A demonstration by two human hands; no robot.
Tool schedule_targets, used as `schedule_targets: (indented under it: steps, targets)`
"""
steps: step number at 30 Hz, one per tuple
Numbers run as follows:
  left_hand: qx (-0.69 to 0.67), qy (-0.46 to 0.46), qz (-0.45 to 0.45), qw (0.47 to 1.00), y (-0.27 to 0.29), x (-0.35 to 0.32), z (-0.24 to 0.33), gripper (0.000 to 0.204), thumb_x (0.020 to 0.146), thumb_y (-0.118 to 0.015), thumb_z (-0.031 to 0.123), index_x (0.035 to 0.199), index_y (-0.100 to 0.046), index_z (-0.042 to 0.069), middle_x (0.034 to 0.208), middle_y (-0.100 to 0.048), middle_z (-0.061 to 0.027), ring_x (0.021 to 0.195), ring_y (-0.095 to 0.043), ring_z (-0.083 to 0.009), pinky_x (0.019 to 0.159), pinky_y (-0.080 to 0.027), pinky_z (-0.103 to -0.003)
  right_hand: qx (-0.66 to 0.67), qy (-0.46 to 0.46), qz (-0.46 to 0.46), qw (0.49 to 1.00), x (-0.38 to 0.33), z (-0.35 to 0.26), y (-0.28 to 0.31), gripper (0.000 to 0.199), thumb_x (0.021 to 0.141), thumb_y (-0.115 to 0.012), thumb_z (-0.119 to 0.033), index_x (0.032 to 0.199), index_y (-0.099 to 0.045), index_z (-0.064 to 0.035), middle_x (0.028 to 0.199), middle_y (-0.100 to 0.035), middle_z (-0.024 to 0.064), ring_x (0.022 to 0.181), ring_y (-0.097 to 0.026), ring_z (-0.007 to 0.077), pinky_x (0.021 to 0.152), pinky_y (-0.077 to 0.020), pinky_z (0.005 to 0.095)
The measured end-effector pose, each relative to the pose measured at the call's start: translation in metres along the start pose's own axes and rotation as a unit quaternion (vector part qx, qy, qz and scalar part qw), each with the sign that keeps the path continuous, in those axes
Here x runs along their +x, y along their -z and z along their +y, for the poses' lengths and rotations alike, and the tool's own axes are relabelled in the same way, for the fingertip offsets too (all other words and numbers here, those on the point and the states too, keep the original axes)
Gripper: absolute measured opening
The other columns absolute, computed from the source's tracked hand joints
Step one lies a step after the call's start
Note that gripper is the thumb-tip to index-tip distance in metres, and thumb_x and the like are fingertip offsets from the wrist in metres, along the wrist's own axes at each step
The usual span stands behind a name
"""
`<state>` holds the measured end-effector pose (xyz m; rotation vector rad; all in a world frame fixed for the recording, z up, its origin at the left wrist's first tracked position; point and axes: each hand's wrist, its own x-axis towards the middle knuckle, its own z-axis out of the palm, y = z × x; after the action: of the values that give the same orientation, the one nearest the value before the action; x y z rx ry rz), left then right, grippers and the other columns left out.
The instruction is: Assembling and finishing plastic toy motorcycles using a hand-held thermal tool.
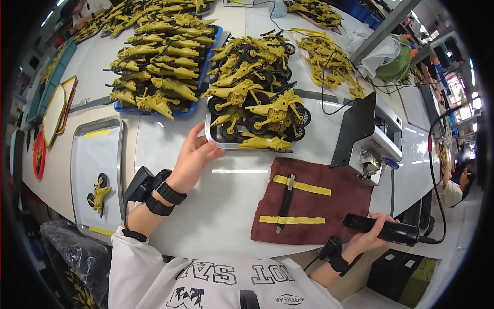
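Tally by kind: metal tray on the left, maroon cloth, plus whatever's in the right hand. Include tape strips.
Yellow tape strips: 4 (2 on tray, 2 on cloth)
Yellow toy motorcycle: 1
Slim black-and-silver tool: 1
Black cylindrical tool in right hand: 1
Total: 7

- Pale worktop [231, 198], with glossy reflections
- On its left, a shallow grey tray [98, 162]
- Further back, a blue tray [218, 38], stacked with yellow toy motorcycles [164, 69]
- Beside that, a metal tray [215, 135], heaped with more of them
- At front right, a maroon cloth [309, 206]
- Behind the cloth, a black-and-grey device [355, 129]
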<state>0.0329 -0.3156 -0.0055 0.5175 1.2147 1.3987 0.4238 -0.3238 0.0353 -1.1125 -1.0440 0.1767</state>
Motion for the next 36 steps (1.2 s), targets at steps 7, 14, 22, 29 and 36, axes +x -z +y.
schedule_targets:
  steps: [7,14,22,29,36]
  targets:
    - [0.09,-0.024,-0.005,0.996,0.01,0.016,-0.009,0.054,0.086,-0.045,-0.003,0.137,-0.028,0.0,0.102,-0.058,-0.009,0.084,-0.059,-0.0138,0.066,-0.046,-0.022,-0.013,-0.021,0.005,1.0,-0.004,-0.011,-0.016,0.054,0.083,-0.054,0.001,0.13,-0.028,0.0043,0.082,-0.05,0.0083,0.065,-0.051,0.0149,0.066,-0.0441,0.0301]
    - [0.096,-0.029,0.006,0.995,0.01,0.018,-0.003,0.055,0.083,-0.046,-0.004,0.135,-0.028,-0.001,0.091,-0.056,-0.0092,0.073,-0.06,-0.0158,0.058,-0.045,-0.024,-0.007,-0.003,-0.005,1.0,-0.004,-0.006,-0.018,0.049,0.084,-0.052,0.001,0.128,-0.03,0.0036,0.081,-0.049,0.0079,0.065,-0.05,0.0144,0.064,-0.0435,0.0301]
    - [0.107,-0.027,0.008,0.994,0.004,-0.002,-0.012,0.056,0.083,-0.047,-0.003,0.135,-0.026,0.0,0.092,-0.056,-0.0108,0.075,-0.062,-0.0179,0.057,-0.043,-0.023,0.065,0.025,-0.022,0.997,-0.003,0.004,-0.012,0.069,0.083,-0.057,-0.046,0.125,-0.032,0.0026,0.079,-0.048,0.008,0.063,-0.05,0.0155,0.06,-0.0433,0.0302]
    - [0.101,-0.002,-0.001,0.995,-0.005,-0.029,-0.02,0.051,0.084,-0.045,-0.004,0.132,-0.028,0.0,0.096,-0.056,-0.0104,0.082,-0.062,-0.0171,0.061,-0.046,-0.022,0.059,0.017,-0.059,0.996,-0.004,0.002,-0.017,0.063,0.087,-0.051,-0.044,0.124,-0.033,0.0038,0.078,-0.047,0.0075,0.064,-0.049,0.0154,0.061,-0.0409,0.0293]
    - [0.063,0.059,-0.063,0.994,-0.01,-0.034,-0.023,0.041,0.087,-0.046,0.001,0.124,-0.031,-0.002,0.101,-0.057,-0.0099,0.089,-0.059,-0.0155,0.08,-0.052,-0.031,0.05,0.017,-0.068,0.996,-0.004,0.001,-0.02,0.061,0.088,-0.051,-0.042,0.124,-0.033,0.0041,0.078,-0.047,0.0078,0.064,-0.049,0.0154,0.061,-0.0412,0.0288]
